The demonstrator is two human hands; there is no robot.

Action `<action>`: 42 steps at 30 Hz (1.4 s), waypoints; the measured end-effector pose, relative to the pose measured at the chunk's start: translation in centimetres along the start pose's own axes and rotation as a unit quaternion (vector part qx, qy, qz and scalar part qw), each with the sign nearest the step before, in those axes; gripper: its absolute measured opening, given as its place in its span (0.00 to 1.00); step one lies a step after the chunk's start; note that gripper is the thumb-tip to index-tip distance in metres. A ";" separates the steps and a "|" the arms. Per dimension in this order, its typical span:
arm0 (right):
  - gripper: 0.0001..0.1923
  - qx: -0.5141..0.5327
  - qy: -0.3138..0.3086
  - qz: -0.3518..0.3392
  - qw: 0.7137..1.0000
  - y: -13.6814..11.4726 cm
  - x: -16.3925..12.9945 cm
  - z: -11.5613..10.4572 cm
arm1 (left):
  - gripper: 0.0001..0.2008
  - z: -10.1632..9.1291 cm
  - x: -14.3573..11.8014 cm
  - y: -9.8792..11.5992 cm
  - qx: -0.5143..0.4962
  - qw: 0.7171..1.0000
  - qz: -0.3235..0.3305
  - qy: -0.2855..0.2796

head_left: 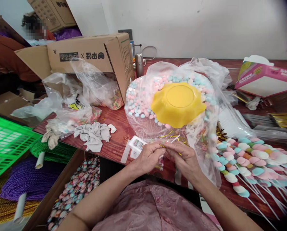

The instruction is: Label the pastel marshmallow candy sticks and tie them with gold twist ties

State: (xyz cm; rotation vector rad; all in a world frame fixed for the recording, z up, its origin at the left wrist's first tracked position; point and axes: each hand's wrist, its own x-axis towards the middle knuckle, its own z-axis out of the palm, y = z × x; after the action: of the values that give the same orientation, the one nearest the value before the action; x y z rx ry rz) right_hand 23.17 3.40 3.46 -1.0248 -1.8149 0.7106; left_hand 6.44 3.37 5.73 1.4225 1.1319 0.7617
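Note:
My left hand (150, 158) and my right hand (184, 159) meet over the table's front edge, fingertips pinched together. A thin gold twist tie (162, 146) shows between them; the rest of what they hold is hidden by the fingers. Just beyond my fingertips a short white stick (175, 138) points up to the right, near several loose gold ties. Behind lies a clear plastic bag (143, 123) of pastel marshmallows (138, 96), with a yellow wavy-edged bowl (178, 104) upside down on it. Marshmallow skewers (251, 157) are heaped to the right of my right hand.
Left of my hands are small labelled packets (136, 143) and a crumpled grey cloth (94, 133). A cardboard box (90, 53) stands behind plastic bags. Below left are a green crate (8, 144) and a box of marshmallow skewers (74, 189). Another person (10, 57) is at far left.

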 end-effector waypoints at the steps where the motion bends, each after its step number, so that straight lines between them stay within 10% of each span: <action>1: 0.14 -0.007 -0.002 0.004 1.000 0.1 -0.1 0.1 | 0.15 0.1 -0.3 0.0 0.012 1.000 0.019 0.008; 10: 0.21 -0.094 0.011 -0.016 0.995 -1.4 -0.8 0.4 | 0.19 0.0 -0.8 -1.5 -0.063 0.996 0.030 0.051; 15: 0.07 0.062 0.104 0.114 0.986 -1.8 -2.4 1.4 | 0.21 -0.2 -1.2 -1.1 -0.012 0.995 0.083 0.061; 25: 0.11 0.252 -0.165 0.269 0.915 -1.8 -1.3 -1.2 | 0.20 -1.3 -1.5 0.2 -0.008 0.991 0.113 -0.066; 30: 0.09 0.028 -0.223 -0.022 0.974 -3.5 -0.2 -2.8 | 0.16 -2.1 -2.0 0.5 -0.130 0.968 -0.087 -0.194; 34: 0.12 -0.127 -0.192 -0.318 0.920 -4.4 -0.7 -3.7 | 0.15 -2.2 -2.2 0.2 -0.212 0.899 -0.208 -0.320; 42: 0.20 -0.122 -0.245 -0.425 0.863 -4.6 -1.7 -3.9 | 0.17 -2.1 -2.3 1.1 -0.159 0.816 -0.238 -0.502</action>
State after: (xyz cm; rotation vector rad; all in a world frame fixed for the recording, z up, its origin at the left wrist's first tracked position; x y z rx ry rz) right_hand 25.53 -0.18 8.10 -0.0830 -2.5618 0.1817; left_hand 3.97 2.08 7.51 0.9462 0.4299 -0.1982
